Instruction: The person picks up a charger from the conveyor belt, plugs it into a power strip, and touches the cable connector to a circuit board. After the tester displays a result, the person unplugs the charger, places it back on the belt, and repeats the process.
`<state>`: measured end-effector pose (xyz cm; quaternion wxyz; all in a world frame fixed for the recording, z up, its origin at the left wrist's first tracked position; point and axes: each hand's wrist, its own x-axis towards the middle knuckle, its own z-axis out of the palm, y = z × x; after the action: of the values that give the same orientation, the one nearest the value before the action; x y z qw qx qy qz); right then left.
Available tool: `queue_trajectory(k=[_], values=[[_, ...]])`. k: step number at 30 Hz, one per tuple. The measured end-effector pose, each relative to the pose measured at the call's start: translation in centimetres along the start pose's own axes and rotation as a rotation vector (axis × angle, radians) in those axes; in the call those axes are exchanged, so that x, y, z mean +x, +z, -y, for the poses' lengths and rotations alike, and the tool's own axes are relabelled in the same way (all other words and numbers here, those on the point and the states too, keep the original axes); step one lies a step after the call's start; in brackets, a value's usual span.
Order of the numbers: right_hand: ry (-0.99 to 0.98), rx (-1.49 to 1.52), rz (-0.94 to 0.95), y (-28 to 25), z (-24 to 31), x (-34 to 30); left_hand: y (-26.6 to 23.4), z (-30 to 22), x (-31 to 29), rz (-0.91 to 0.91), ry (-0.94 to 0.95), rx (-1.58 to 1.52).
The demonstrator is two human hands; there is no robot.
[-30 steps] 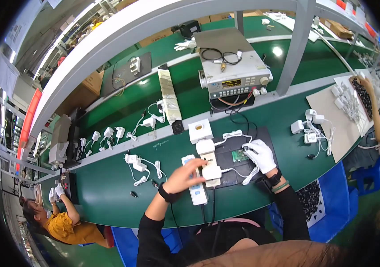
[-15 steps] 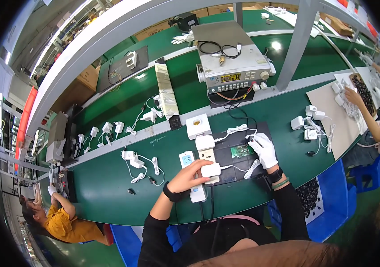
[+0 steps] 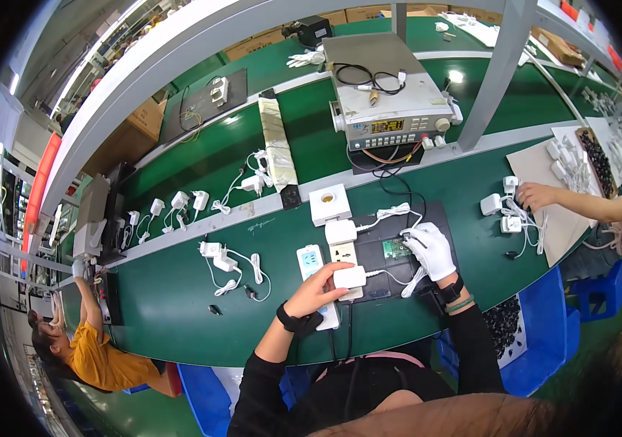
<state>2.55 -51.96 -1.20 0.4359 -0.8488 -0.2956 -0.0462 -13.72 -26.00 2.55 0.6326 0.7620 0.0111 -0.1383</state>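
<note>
My bare left hand (image 3: 316,291) grips a white power adapter (image 3: 349,277) seated in the lower end of a white socket strip (image 3: 343,253), thumb and fingers at its sides. My right hand (image 3: 431,251) wears a white glove. Its fingers are pinched together at the right edge of a small green circuit board (image 3: 395,249), hiding what they hold. A second white adapter (image 3: 340,231) sits higher on the strip. A coiled white cable (image 3: 414,282) from the lower adapter lies beneath my gloved hand. Both board and strip rest on a black mat (image 3: 376,288).
Beyond the mat stands a grey bench instrument (image 3: 380,91) with a display. White adapters with cables (image 3: 220,258) lie left; more (image 3: 502,204) lie right, where a co-worker's hand (image 3: 537,195) reaches in. A blue stool (image 3: 544,349) bearing black parts stands at lower right.
The co-worker's hand on the right has moved left to the adapter cluster. The view has shifted slightly. My left hand stays on the adapter and my gloved hand stays at the board's edge.
</note>
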Motion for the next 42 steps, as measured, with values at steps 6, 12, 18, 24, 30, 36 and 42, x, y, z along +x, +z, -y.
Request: queue_trajectory(k=[6,12,18,24,30,36,42], values=[[0.047,0.036,0.012,-0.1,0.5,-0.4,0.2,0.5,-0.3,-0.013,0.015,-0.008],[0.009,0.014,0.012,-0.1,0.2,-0.3,0.8,1.2,0.0,-0.085,0.128,-0.051],[-0.028,-0.004,-0.034,0.1,-0.2,-0.4,0.7,1.4,0.0,-0.063,0.105,-0.062],[0.124,0.031,0.033,-0.2,0.8,-0.3,0.4,1.7,-0.1,-0.032,0.007,-0.071],[0.024,0.007,0.017,0.0,1.0,-0.1,-2.1,1.2,0.2,-0.096,0.234,0.002],[0.036,0.001,0.023,-1.2,1.0,-0.4,-16.0,-3.7,6.9,-0.608,0.239,0.473],[0.024,0.027,0.063,-0.1,1.4,-0.2,-27.6,6.4,12.1,-0.774,0.163,1.187]])
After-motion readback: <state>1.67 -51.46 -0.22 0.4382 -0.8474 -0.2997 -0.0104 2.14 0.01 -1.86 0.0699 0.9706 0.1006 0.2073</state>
